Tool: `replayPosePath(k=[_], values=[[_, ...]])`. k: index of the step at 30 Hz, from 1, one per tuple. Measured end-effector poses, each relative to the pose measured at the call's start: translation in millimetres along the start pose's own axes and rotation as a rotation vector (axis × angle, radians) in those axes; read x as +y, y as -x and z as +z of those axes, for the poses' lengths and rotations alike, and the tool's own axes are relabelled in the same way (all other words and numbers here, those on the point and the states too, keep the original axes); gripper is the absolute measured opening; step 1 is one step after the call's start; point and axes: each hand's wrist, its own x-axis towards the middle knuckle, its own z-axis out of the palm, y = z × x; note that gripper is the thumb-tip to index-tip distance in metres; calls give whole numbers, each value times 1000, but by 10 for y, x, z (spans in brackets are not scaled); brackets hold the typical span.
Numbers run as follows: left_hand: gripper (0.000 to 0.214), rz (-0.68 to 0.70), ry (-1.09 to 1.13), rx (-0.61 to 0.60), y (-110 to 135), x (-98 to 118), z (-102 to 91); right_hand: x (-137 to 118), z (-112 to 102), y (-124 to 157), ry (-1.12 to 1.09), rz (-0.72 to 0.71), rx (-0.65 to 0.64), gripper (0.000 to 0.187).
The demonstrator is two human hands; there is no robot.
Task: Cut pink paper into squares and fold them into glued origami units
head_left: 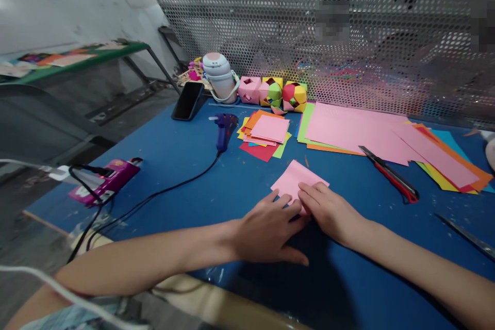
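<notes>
A small square of pink paper (294, 175) lies on the blue table in front of me, its near edge partly hidden under my fingers. My left hand (273, 227) rests on its near left side, fingers spread and the thumb held out to the side. From the right, my right hand (328, 209) presses on the sheet with its fingers stretched out and close together. Both sets of fingertips almost meet at the near part of the paper. Whether that part is folded I cannot tell.
Beyond the paper are a stack of coloured squares (270, 128), a blue glue gun (223, 131) with its cable, and large pink sheets (348, 126). A red utility knife (390, 175), a dark blade (467, 237), a phone (188, 100), a bottle (221, 80), folded paper cubes (294, 95) and a purple power strip (106, 183) surround it.
</notes>
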Motion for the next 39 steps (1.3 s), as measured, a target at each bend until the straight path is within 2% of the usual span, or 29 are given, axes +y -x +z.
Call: replayPosePath(k=[4, 9, 13, 16, 20, 26, 29, 32, 35, 37, 39], values=[[75, -7, 2, 20, 10, 9, -3, 79, 56, -169, 82, -54, -59, 38], [73, 2, 27, -2, 14, 6, -5, 147, 66, -397, 174, -38, -170, 43], [73, 5, 25, -2, 11, -3, -11, 216, 65, -514, 221, 34, -188, 43], [73, 3, 30, -18, 2, -13, -33, 261, 56, -516, 221, 32, -188, 43], [72, 14, 42, -11, -4, -23, -52, 292, -13, -337, 247, 6, -178, 42], [68, 15, 63, 8, -5, -19, -62, 311, -197, 204, 339, 20, -115, 38], [69, 14, 70, 6, -11, -16, -69, 306, -312, 374, 348, 21, -103, 36], [70, 17, 73, -1, -7, -15, -58, 223, -407, 358, 275, 102, -26, 34], [71, 11, 71, -5, 13, -9, -33, 56, -398, 206, 14, 107, 86, 36], [69, 8, 69, 10, 29, -4, -16, -50, -319, 91, -264, 64, 7, 40], [64, 14, 80, 28, 42, 1, -2, -103, -211, -6, -425, 51, -121, 54]])
